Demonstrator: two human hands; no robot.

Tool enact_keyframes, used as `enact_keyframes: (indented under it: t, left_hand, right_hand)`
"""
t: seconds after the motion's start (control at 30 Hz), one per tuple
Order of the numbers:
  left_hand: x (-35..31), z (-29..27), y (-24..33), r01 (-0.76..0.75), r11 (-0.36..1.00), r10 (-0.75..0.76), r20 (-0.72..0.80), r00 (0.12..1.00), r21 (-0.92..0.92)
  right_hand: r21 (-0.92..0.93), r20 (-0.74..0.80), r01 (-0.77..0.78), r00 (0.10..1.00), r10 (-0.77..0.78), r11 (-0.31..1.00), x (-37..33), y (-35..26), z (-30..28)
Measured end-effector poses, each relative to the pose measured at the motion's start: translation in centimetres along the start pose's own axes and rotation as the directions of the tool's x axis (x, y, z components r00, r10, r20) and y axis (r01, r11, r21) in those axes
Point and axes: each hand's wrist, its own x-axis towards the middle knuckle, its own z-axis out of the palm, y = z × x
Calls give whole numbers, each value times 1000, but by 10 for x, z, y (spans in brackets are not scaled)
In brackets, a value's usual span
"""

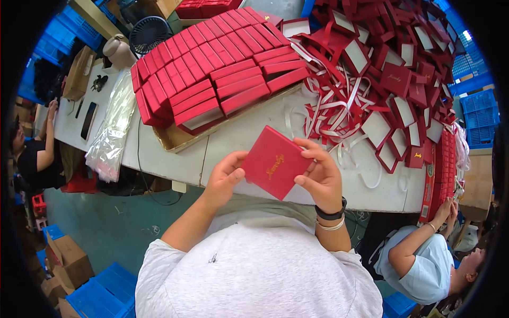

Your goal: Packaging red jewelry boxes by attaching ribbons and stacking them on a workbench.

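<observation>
Both hands, left hand (225, 177) and right hand (321, 177), grip one red box (274, 161).

The red box (275, 161) in my hands looks like matt, fine-textured card. Ribbons (323, 108) shine satiny; the counter (238, 135) is smooth, dull white.

Flat red square box (275, 161) with gold lettering, tilted, apparently closed, above table edge.
</observation>
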Motion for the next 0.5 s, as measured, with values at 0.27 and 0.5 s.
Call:
enact_keyframes:
  t: [0.27, 0.5]
  left_hand:
    - [-18, 17, 5, -73, 995, 83, -183, 980, 65]
    - [-1, 6, 10, -376, -112, 404, 388, 828, 920]
  right_hand:
    - [-619, -55, 32, 995, -84, 785, -12, 0, -27]
    - [-982, -189, -169, 809, -556, 88, 33, -38, -74]
